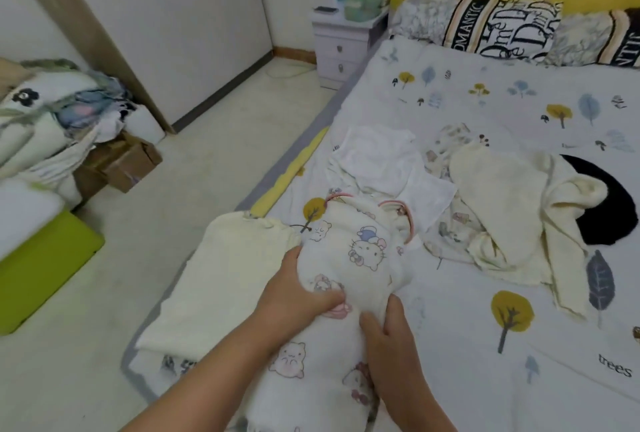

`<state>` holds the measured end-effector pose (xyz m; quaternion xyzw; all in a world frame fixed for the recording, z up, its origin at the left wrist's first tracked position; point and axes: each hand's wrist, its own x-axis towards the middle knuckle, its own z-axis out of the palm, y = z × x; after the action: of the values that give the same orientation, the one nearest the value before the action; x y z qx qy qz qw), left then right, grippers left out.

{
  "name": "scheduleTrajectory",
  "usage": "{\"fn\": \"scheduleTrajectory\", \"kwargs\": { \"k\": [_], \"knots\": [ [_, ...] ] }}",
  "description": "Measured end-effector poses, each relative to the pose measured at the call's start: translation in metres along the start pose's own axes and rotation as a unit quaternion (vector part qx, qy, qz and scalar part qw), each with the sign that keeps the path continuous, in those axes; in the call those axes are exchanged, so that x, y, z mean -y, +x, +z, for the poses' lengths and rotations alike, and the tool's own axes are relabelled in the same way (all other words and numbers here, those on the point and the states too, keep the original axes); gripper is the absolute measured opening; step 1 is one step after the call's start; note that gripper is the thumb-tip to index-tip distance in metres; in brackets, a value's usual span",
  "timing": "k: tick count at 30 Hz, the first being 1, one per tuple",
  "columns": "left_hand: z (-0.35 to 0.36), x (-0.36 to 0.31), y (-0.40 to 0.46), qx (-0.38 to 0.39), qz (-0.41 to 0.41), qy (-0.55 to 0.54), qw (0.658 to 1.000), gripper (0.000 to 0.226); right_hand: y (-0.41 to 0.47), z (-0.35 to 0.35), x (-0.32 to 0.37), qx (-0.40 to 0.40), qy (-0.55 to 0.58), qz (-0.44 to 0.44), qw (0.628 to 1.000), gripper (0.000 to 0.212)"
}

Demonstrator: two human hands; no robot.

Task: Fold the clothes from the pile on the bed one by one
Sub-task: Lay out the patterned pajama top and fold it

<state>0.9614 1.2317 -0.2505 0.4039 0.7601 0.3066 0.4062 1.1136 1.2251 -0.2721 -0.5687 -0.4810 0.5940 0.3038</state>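
Folding a cartoon-print garment at the near edge of the bed, a person works with both hands on the cloth. The left hand grips the garment's left side, fingers curled into the fabric; the right hand lies on its near right part, fingers bent round a fold. The garment's long axis runs away from the person, its pink-trimmed end farthest off. Left of the garment lies a cream cloth; beyond it to the right sits the pile of unfolded clothes, nearer the right hand. Beyond the garment, a pillow at the head of the bed reads "ROMANTIC"; the sheet to the garment's right reads "trees".
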Motion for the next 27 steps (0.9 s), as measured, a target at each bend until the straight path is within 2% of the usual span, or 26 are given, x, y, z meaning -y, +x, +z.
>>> {"fn": "scheduleTrajectory", "kwargs": {
  "k": [3, 7, 10, 12, 13, 15, 16, 18, 20, 22, 23, 25, 27],
  "knots": [
    [-0.056, 0.013, 0.012, -0.021, 0.01, 0.012, 1.0, 0.077, 0.006, 0.054, 0.021, 0.023, 0.006, -0.014, 1.0, 0.022],
    [-0.116, 0.032, 0.032, -0.056, 0.02, 0.057, 0.997, 0.067, 0.022, 0.123, 0.041, 0.033, 0.0, -0.024, 0.999, 0.032],
    [-0.147, 0.052, 0.052, -0.074, 0.034, 0.078, 0.994, 0.057, 0.039, 0.165, 0.042, 0.039, -0.014, -0.027, 0.999, 0.025],
    [-0.155, 0.073, 0.064, -0.075, 0.054, 0.112, 0.989, 0.061, 0.05, 0.188, 0.032, 0.04, -0.027, -0.018, 0.999, 0.023],
    [-0.154, 0.086, 0.069, -0.062, 0.054, 0.141, 0.987, 0.066, 0.055, 0.198, 0.023, 0.037, -0.056, -0.01, 0.998, 0.025],
    [-0.147, 0.11, 0.074, -0.016, 0.002, 0.216, 0.976, 0.078, 0.063, 0.211, 0.007, 0.033, -0.169, 0.026, 0.985, 0.039],
    [-0.143, 0.119, 0.075, -0.003, -0.02, 0.233, 0.972, 0.08, 0.065, 0.214, 0.003, 0.028, -0.22, 0.047, 0.974, 0.049],
    [-0.142, 0.126, 0.077, -0.01, -0.01, 0.231, 0.973, 0.078, 0.069, 0.214, 0.002, -0.013, -0.262, 0.067, 0.963, 0.065],
    [-0.144, 0.123, 0.078, -0.016, 0.037, 0.237, 0.971, 0.067, 0.07, 0.212, 0.011, -0.088, -0.261, 0.023, 0.961, 0.073],
    [-0.146, 0.119, 0.08, -0.02, 0.08, 0.266, 0.96, 0.056, 0.074, 0.216, 0.025, -0.143, -0.226, -0.071, 0.961, 0.071],
    [-0.145, 0.117, 0.081, -0.027, 0.097, 0.293, 0.951, 0.055, 0.078, 0.222, 0.032, -0.143, -0.226, -0.118, 0.956, 0.067],
    [-0.139, 0.115, 0.087, -0.031, 0.109, 0.362, 0.925, 0.063, 0.092, 0.234, 0.042, -0.097, -0.301, -0.173, 0.933, 0.058],
    [-0.129, 0.116, 0.092, -0.019, 0.108, 0.427, 0.897, 0.075, 0.11, 0.239, 0.037, -0.03, -0.397, -0.156, 0.904, 0.051]
  ]
}}
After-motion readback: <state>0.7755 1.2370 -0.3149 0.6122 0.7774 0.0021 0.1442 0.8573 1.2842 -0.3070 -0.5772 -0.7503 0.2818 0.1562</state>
